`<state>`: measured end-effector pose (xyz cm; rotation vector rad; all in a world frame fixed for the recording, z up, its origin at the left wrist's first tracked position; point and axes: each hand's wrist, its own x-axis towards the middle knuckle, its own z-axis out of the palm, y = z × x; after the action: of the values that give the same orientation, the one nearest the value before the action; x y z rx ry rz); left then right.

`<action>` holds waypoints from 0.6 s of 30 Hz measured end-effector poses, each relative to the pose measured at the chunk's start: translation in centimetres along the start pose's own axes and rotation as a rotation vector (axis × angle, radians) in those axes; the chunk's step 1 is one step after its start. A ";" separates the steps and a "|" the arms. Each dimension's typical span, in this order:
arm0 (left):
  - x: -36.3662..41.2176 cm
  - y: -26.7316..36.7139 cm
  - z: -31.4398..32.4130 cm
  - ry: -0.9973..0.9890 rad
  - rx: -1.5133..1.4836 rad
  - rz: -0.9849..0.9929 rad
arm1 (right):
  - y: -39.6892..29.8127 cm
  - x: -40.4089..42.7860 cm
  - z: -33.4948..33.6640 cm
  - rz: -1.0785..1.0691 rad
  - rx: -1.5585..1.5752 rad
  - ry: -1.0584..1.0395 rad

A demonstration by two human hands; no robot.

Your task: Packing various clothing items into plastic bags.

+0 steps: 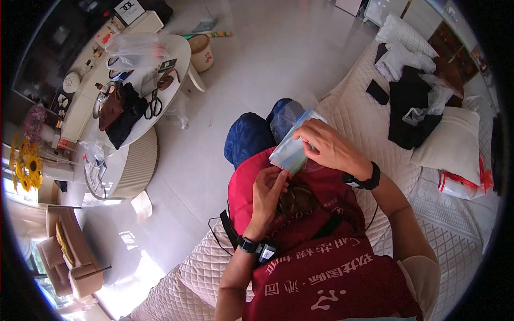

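In the middle of the head view a clear plastic zip bag (290, 151) with a blue strip lies over my lap. My left hand (270, 192) pinches its lower corner, where a small red edge shows, between thumb and fingers. My right hand (321, 142) is on the bag's upper right part with its fingers curled; whether they grip the film cannot be told. More thin clear plastic (286, 120) lies over my knee beyond the bag. A dark brown item (298, 199), partly hidden, rests on my red apron (317, 257) beside my left hand.
A white oval table (176, 48) at the left bears black-handled scissors (153, 107), dark cloth (130, 116) and plastic bags (136, 52). A waste bin (200, 52) stands beside it. On the quilted sofa at the right lie black garments (411, 108) and a cushion (449, 138).
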<state>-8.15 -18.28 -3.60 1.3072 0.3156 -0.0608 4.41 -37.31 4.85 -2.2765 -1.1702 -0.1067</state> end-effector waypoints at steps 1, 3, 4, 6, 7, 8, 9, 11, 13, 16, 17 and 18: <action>0.2 -0.1 0.0 -0.012 -0.009 -0.006 | 0.1 0.0 0.1 -0.011 -0.006 0.004; 0.9 -0.6 0.1 -0.019 -0.048 -0.046 | 0.2 0.0 0.1 -0.024 -0.012 0.008; 1.2 -0.9 0.0 -0.026 -0.087 -0.088 | 0.2 0.0 0.2 -0.022 -0.017 0.005; 1.7 -1.1 0.0 -0.015 -0.084 -0.111 | 0.1 0.0 0.1 -0.021 -0.021 0.001; 1.9 -1.1 0.0 -0.004 -0.082 -0.135 | 0.1 0.0 0.1 -0.027 -0.019 0.006; 1.9 -1.2 0.2 -0.002 -0.082 -0.134 | 0.1 0.0 0.1 -0.034 -0.016 0.011; 2.0 -1.1 0.7 0.052 0.052 0.029 | 0.1 0.0 0.1 -0.034 -0.016 0.012; 2.0 -0.9 1.4 0.106 0.186 0.192 | 0.1 0.0 0.1 -0.033 -0.019 0.009; 1.7 1.6 2.7 0.049 0.470 0.666 | 0.2 0.0 0.1 -0.042 -0.012 0.035; 1.3 2.5 3.0 -0.185 0.507 0.587 | 0.1 0.1 -0.1 -0.031 0.023 0.039; 1.2 2.4 2.9 -0.317 0.506 0.496 | 0.0 0.1 -0.2 -0.001 0.051 0.020; 1.0 2.8 3.1 -0.327 0.523 0.482 | -0.1 0.1 -0.3 -0.002 0.050 0.019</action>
<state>-5.99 -20.38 -0.52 1.8298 -0.3230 0.0555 4.43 -37.36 5.20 -2.2259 -1.1526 -0.0986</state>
